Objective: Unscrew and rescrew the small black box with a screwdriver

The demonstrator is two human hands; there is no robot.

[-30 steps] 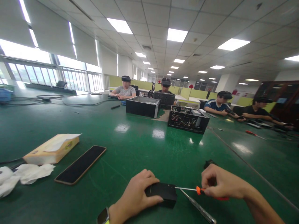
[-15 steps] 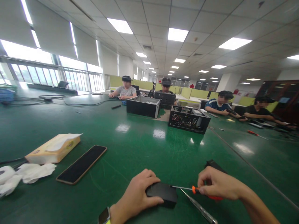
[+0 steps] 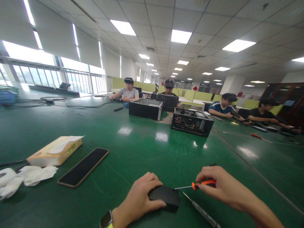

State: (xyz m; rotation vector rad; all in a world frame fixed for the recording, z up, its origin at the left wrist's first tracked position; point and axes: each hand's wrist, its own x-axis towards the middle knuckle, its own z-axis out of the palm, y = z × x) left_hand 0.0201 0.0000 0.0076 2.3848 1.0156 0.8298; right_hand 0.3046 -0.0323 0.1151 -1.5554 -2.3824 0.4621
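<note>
overhead, ceiling lights [image 3: 180, 35], glossy green table [image 3: 142, 145]

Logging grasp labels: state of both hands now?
Left hand: closed on small black plastic box.
Right hand: closed on thin orange-handled screwdriver.

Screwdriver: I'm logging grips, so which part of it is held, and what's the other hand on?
Right hand pinches the screwdriver by its orange handle; left hand presses the black box.

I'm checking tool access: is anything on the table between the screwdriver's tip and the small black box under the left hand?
Nothing visible. The screwdriver in the right hand points straight at the black box, which the left hand covers from the other side.
</note>
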